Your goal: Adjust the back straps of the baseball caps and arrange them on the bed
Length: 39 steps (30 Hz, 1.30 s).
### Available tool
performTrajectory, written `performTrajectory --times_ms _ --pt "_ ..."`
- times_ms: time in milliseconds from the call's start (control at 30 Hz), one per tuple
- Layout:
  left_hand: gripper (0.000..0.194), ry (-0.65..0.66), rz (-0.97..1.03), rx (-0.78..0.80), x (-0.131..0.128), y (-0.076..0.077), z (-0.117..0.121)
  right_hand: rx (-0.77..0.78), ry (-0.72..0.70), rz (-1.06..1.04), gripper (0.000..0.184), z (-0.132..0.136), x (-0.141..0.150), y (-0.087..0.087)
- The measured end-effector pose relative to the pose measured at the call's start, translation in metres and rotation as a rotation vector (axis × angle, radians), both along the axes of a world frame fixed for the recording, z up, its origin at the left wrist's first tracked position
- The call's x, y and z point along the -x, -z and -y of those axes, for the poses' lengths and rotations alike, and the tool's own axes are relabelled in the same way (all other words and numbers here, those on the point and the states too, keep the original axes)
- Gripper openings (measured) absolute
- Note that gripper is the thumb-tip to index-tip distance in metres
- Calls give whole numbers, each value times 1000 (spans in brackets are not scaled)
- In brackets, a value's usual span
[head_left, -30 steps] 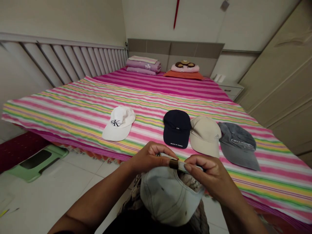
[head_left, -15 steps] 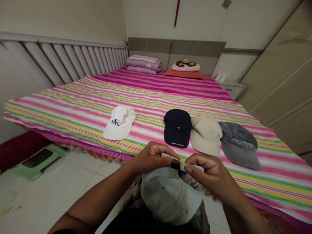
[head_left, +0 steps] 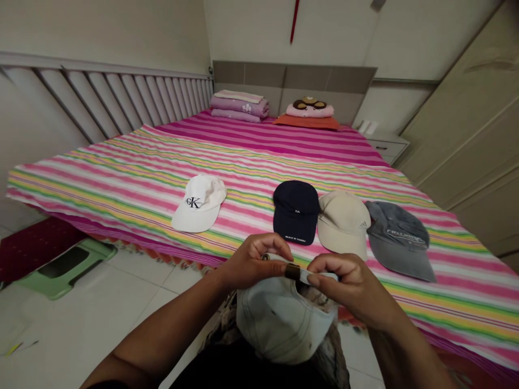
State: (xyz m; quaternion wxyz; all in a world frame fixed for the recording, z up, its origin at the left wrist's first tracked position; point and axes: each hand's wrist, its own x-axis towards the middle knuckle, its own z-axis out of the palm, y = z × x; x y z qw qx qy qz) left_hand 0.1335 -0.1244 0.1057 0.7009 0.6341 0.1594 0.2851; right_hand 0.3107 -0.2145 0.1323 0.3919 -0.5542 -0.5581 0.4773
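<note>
A pale light-blue baseball cap (head_left: 279, 321) hangs in front of my body, its back opening turned upward. Across that opening runs its adjusting strap with a dark brass buckle (head_left: 292, 271). My left hand (head_left: 257, 263) pinches the strap just left of the buckle, thumb below and fingers above. On the other side, my right hand (head_left: 343, 278) grips the strap's pale end between thumb and forefinger. Beyond my hands on the bed lie a white cap (head_left: 200, 205) with CK lettering, a navy cap (head_left: 295, 210), a beige cap (head_left: 344, 221) and a grey cap (head_left: 399, 237).
The caps lie on a striped bedspread (head_left: 121, 167). Folded purple bedding (head_left: 239, 107) and a pink pile (head_left: 310, 111) sit by the headboard (head_left: 259, 75). A green stool (head_left: 68, 270) stands on the tiled floor at left; a nightstand (head_left: 387, 146) is at back right.
Both hands keep their pinch on the strap. The cap's body has lifted slightly, and my left fingertips have drawn back a little from the buckle.
</note>
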Motion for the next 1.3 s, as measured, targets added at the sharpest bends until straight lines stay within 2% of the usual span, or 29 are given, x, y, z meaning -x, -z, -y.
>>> performTrajectory --times_ms 200,367,500,600,733,800,967,1167,1300 --pt "14 -72 -33 -82 -1 4 -3 63 108 -323 27 -9 4 17" --pt "24 -11 -60 -225 3 3 -3 107 161 -474 28 -13 6 27" --pt "27 -133 -95 -345 2 2 0 132 179 -562 30 -12 9 30" --pt "22 -205 -76 -496 1 3 1 139 171 -577 30 -11 9 30" --pt "20 -219 50 -757 1 3 1 136 118 -566 27 -8 8 29" --pt "22 -225 103 -831 1 4 0 128 107 -577 26 -7 9 28" --pt "22 -243 125 -842 1 4 1 79 112 -571 25 -5 11 27" --pt "20 -268 118 -880 1 1 4 10 119 -384 25 -1 11 24" --pt "21 -261 106 -895 1 -1 6 22 97 -421 26 1 12 25"
